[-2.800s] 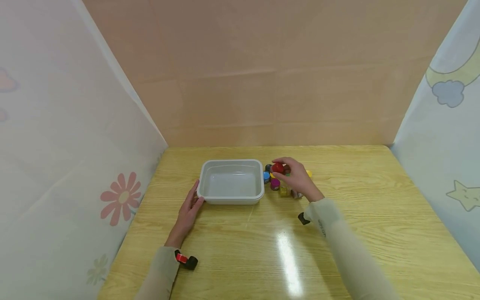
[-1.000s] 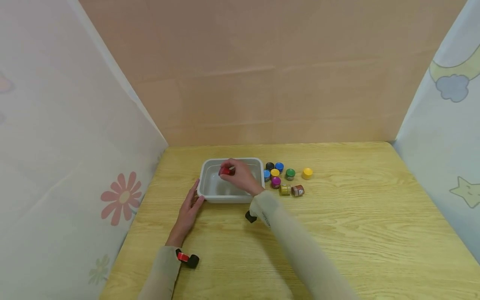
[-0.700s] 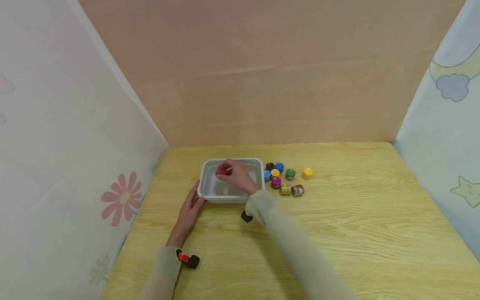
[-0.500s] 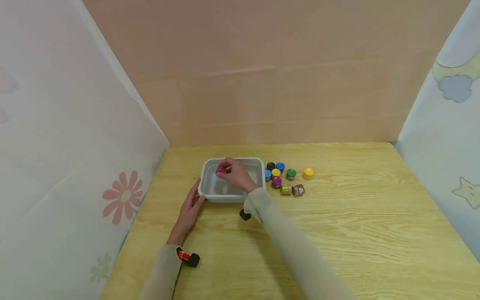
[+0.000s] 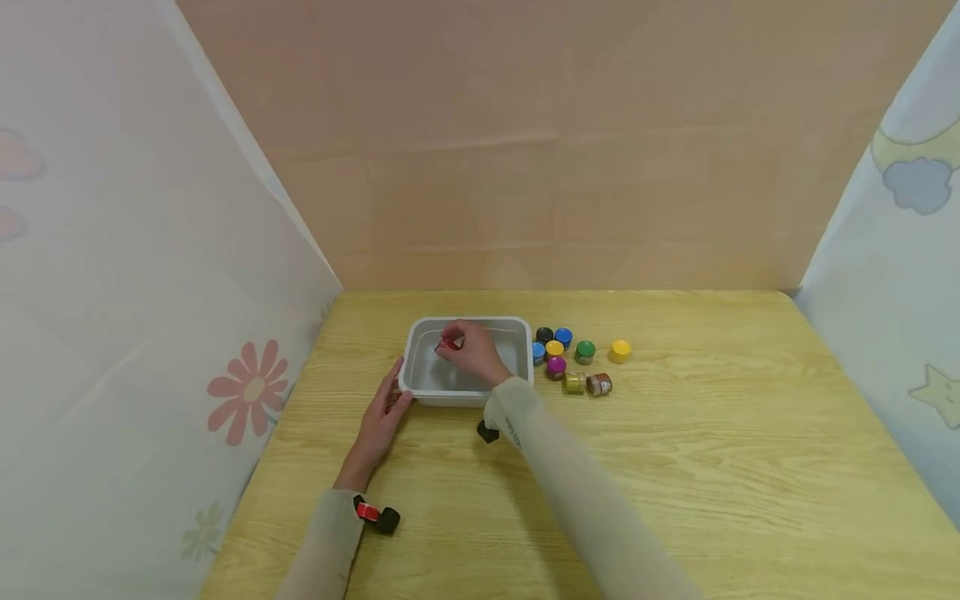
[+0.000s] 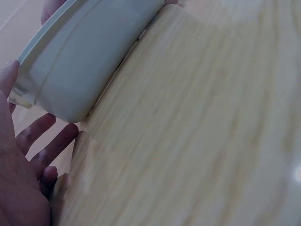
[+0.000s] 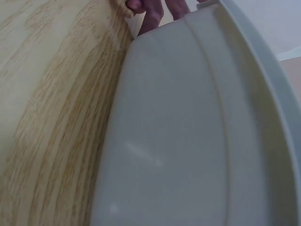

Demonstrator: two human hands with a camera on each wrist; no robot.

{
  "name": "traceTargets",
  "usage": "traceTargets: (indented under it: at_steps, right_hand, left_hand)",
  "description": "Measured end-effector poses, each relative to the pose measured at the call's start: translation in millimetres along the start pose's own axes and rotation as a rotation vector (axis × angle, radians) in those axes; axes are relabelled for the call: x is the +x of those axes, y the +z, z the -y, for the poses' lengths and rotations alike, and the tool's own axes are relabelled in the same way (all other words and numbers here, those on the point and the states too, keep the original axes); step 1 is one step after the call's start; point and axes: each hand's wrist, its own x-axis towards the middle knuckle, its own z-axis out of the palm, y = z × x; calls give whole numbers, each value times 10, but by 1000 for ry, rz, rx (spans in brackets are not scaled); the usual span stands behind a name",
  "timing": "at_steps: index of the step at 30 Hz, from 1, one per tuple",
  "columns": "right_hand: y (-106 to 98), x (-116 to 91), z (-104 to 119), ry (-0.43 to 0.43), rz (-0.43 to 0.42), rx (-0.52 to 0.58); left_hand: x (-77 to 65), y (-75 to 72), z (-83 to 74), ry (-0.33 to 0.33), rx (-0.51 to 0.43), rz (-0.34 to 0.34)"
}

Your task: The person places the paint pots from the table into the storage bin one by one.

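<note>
A white plastic tub [image 5: 465, 394] stands on the wooden table. My right hand [image 5: 477, 354] reaches over its front rim and pinches a small red paint jar [image 5: 449, 343] inside it. Fingers cover part of the jar, and I cannot tell whether it touches the tub floor. At the tub's front left corner, my left hand [image 5: 381, 423] rests with extended fingers [image 6: 54, 146] against the wall and the thumb by the rim. In the right wrist view, the tub's outer wall [image 7: 164, 117] fills the middle; the right hand is hidden there.
Several small paint jars stand right of the tub, among them a magenta jar [image 5: 556, 367], a green jar [image 5: 585, 352] and an orange-yellow jar [image 5: 620, 351]. A yellow jar [image 5: 574, 382] and a brown jar [image 5: 600, 383] lie on their sides. Printed walls flank the table.
My right hand has carried the red paint jar left from the group of jars into the tub. Over the last half second it has barely moved. My left hand has stayed at the tub's corner.
</note>
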Motion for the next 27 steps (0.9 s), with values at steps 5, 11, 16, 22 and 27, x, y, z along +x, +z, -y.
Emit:
traceTargets:
  at_steps: [5,11,16,22,27]
  right_hand:
    - [35,-20,2,-22,20,-28]
    - [58,-30,1,-32,67,-120]
    - [70,-21,-26,-35,107,-191]
    - [73,-28,-74,45,115,-179]
    - [58,-24,-69,50,115,-167]
  left_hand:
    - [-7,-1,28,-12,7,-10]
    - [0,4,27,3,10,-10]
    - [-5,4,28,-7,21,-19]
    - [-7,18,33,-9,42,-17]
    - [6,30,30,3,53,-30]
